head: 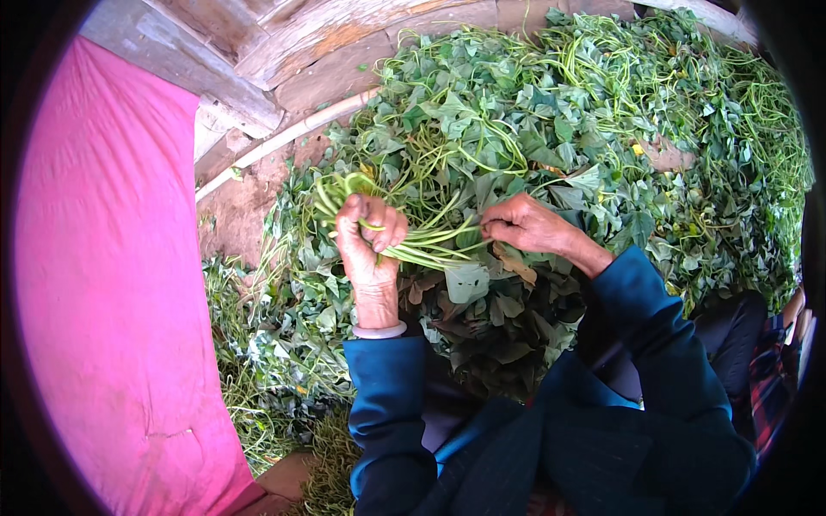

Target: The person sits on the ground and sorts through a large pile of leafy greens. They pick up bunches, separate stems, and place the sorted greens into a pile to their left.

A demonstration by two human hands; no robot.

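A bundle of long green leaf stems is clenched in my left hand, with curled ends sticking out above the fist. The loose ends of the bundle fan out to the right. At their tips, the thumb and fingers of my right hand pinch together on a stem. Just below the stems hangs a pale green leaf, and a brownish withered leaf lies under my right hand. Both hands are held over a broad heap of cut leafy vines.
Pink cloth hangs along the left side. A pale pole borders the heap near wooden boards at the top. Trimmed stems lie at the lower left. Another person's plaid sleeve shows at the right edge.
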